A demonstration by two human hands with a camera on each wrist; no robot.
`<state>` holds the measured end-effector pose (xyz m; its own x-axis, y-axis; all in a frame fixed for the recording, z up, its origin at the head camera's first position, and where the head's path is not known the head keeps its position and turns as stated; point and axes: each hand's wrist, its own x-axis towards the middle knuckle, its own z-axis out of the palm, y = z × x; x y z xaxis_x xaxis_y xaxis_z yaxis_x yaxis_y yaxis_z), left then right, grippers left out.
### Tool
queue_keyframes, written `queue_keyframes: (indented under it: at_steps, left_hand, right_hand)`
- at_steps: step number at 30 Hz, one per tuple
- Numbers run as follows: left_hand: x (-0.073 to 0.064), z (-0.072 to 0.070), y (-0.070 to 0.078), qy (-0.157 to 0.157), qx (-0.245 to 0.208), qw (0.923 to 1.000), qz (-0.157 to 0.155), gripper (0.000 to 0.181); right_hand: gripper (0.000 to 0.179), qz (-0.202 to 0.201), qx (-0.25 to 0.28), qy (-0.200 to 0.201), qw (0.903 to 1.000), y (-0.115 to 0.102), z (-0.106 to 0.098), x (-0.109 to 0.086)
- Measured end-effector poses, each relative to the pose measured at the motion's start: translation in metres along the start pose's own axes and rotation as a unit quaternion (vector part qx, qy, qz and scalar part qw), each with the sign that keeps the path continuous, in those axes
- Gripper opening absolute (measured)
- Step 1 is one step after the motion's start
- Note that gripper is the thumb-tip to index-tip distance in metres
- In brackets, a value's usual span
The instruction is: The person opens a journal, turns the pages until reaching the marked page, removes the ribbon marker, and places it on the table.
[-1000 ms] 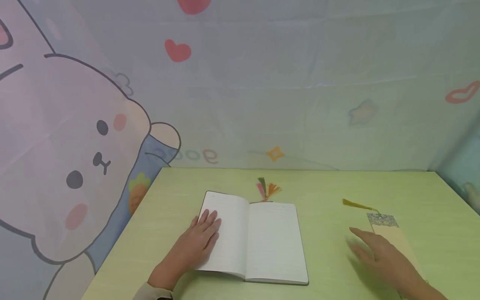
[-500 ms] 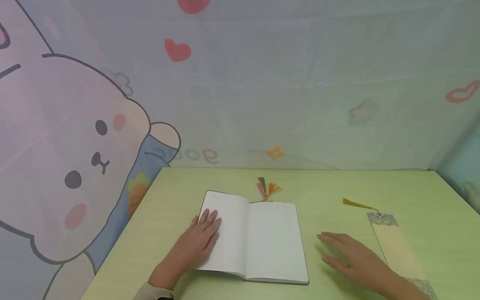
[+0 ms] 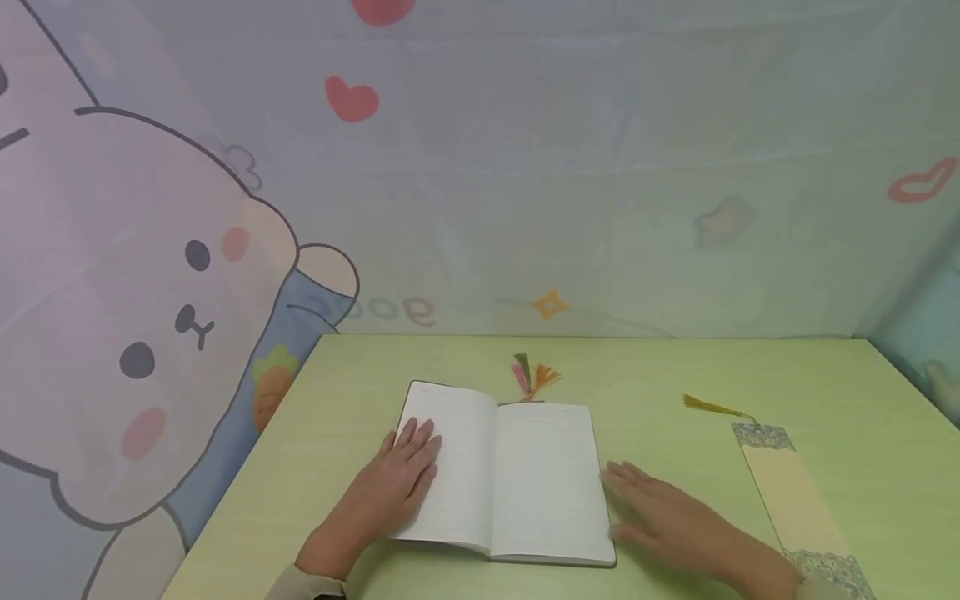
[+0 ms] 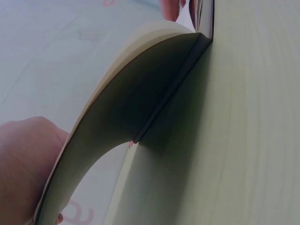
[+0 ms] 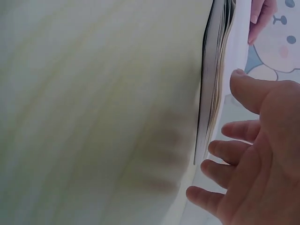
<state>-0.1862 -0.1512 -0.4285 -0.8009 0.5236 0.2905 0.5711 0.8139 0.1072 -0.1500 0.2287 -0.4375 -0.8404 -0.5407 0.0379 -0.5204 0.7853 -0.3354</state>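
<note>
An open notebook with blank, faintly lined pages lies on the light green table. On its left half lies my left hand, fingers spread over the page near the outer edge. The left wrist view shows that half arching up off the table; the hand holds its edge, with a fingertip showing on the underside. My right hand is beside the notebook's right edge, fingertips right at the page edge. In the right wrist view its fingers are spread and loosely bent, holding nothing.
A cream bookmark with patterned ends and a yellow tassel lies to the right. Green, pink and orange tassels stick out behind the notebook's top edge. A cloth backdrop with a printed rabbit hangs behind the table.
My right hand has moved left, from over the bookmark to the notebook's right edge, uncovering the bookmark. The left hand has stayed on the left page.
</note>
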Motion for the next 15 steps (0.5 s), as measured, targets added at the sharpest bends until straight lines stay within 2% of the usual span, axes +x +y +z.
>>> queue_keyframes:
  at_steps: [10, 15]
  left_hand:
    - [0.0, 0.002, -0.001, -0.002, -0.004, 1.0, -0.004, 0.041]
    - [0.0, 0.002, -0.001, 0.0, -0.006, 1.0, -0.003, 0.041]
  right_hand:
    - [0.081, 0.024, 0.019, -0.057, 0.9979, -0.004, 0.006, 0.012]
    - [0.082, 0.014, 0.016, -0.062, 0.9978, -0.01, 0.005, 0.016]
